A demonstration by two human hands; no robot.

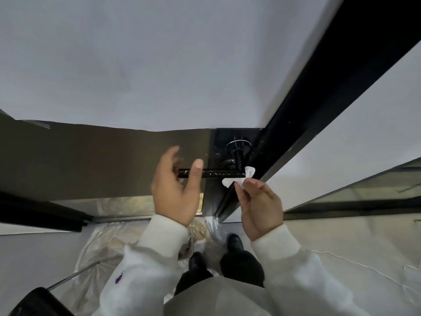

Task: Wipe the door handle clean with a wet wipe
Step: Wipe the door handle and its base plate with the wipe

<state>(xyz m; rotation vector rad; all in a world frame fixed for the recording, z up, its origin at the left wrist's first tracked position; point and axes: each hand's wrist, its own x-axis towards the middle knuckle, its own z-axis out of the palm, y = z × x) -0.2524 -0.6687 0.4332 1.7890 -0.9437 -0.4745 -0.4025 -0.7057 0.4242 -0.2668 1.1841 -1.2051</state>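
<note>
my left hand (175,188) hovers at the free end of the door handle (211,173), fingers spread and gripping nothing. at its right end, my right hand (259,201) pinches the wet wipe (237,177); most wiping looks left.

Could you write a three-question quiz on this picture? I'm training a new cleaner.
1. True or false: the left hand holds the wipe.
2. Which end of the door handle is the wipe at: A) the free end, B) the end by the pivot?
3. What colour is the handle?

Key: 1. False, the right hand pinches it; the left is open around the bar's free end. 2. B. 3. Black.
</note>
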